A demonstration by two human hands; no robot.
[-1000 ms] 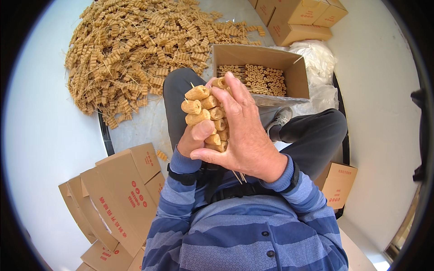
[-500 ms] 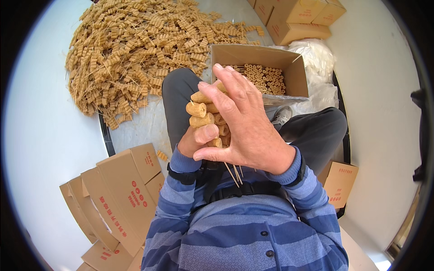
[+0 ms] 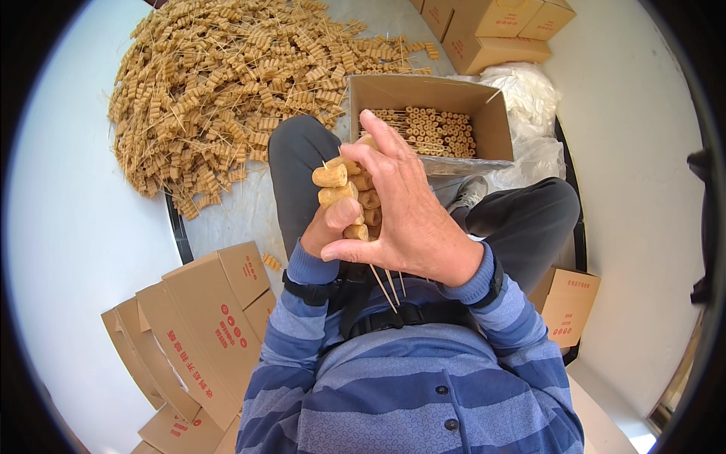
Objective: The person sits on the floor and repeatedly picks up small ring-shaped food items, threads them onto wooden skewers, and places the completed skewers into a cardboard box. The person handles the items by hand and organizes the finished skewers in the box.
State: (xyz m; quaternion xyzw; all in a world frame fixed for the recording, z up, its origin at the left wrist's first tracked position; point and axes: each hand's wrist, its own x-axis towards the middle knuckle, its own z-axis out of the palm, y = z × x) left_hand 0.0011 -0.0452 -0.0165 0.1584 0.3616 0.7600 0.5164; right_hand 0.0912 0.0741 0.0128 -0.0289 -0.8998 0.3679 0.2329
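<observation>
A bundle of skewers point(image 3: 336, 195), each threaded with short golden-brown tube-shaped pieces, is held in front of me above my lap. My left hand point(image 3: 327, 225) grips it from the left, its thumb pressed on the pieces and the other fingers mostly hidden behind. Over the right side curves my right hand point(image 3: 420, 216), with its thumb near the lower pieces and its fingers round the top. Thin bare sticks point(image 3: 386, 287) poke out below the hands. Past my hands stands an open cardboard box point(image 3: 423, 91), partly filled with similar skewers in rows.
A large heap of loose skewers point(image 3: 227, 98) covers the floor at the far left. Flattened cartons point(image 3: 200, 325) lean at the near left. Another carton point(image 3: 571, 306) stands to my right. Stacked cartons point(image 3: 503, 49) and clear plastic bags point(image 3: 522, 98) sit at the far right.
The bundle has tilted slightly, and its pieces have shifted a little between my hands. My right fingers have drawn slightly closer together round it.
</observation>
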